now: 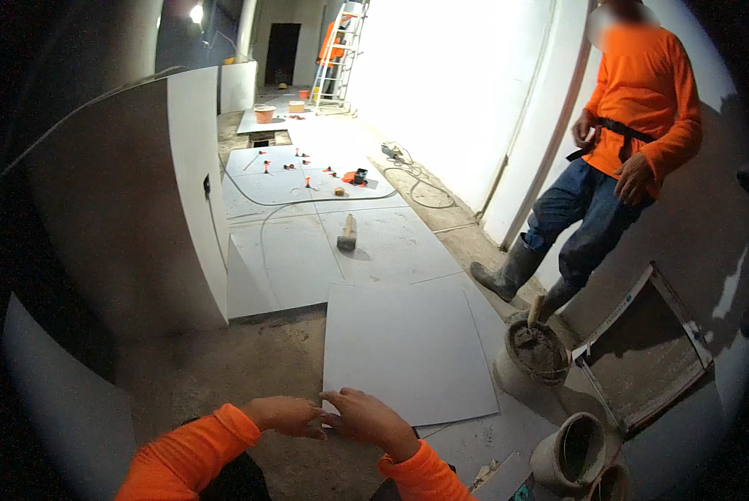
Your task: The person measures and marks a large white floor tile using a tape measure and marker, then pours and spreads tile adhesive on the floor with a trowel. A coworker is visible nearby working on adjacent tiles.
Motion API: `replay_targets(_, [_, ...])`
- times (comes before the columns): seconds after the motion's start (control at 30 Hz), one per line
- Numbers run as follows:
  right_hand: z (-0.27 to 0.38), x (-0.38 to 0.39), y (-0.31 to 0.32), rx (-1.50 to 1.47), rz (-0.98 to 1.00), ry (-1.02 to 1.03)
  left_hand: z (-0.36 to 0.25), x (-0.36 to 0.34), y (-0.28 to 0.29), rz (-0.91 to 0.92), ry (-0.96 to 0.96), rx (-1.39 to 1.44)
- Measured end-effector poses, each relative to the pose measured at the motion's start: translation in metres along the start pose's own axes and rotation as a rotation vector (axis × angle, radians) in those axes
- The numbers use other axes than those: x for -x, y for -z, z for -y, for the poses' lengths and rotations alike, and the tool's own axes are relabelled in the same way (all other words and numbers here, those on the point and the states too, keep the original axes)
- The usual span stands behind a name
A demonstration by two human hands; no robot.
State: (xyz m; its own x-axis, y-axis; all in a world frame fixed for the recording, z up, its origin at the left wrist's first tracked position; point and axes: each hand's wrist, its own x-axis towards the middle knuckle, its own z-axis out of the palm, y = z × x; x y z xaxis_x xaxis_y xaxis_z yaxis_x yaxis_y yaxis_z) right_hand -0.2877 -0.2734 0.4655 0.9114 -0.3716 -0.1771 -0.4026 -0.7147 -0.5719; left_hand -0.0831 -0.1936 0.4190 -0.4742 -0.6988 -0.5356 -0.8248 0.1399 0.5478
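A large pale square tile (408, 355) lies in front of me, with bare rough floor along its left side. My right hand (373, 419) is over the tile's near left corner, fingers stretched to the left at its edge. From the left, my left hand (286, 415) meets it, its fingers extended and close to the right fingertips. No held thing shows in either hand, though the small space between the fingertips is hard to make out. Beyond this tile, a mallet (347, 234) stands on laid floor tiles (282, 263).
At right stand a bucket of grey mortar (535, 355), another bucket (568, 451) and a framed screen (642, 351). A person in orange (642, 100) stands by the wall. Farther off are red levelling clips (307, 182), a cable (424, 188) and a ladder (338, 58). A partition (195, 175) rises at left.
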Motion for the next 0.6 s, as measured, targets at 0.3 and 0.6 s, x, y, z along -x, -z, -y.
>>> replay_targets(0.3, [0.0,-0.001,-0.002,0.026,-0.045,0.055,-0.012,0.011,0.007,0.001,-0.01,0.026])
replay_targets(0.6, [0.007,0.002,0.005,0.015,-0.006,0.013,-0.017,0.017,0.009,-0.05,-0.037,0.044])
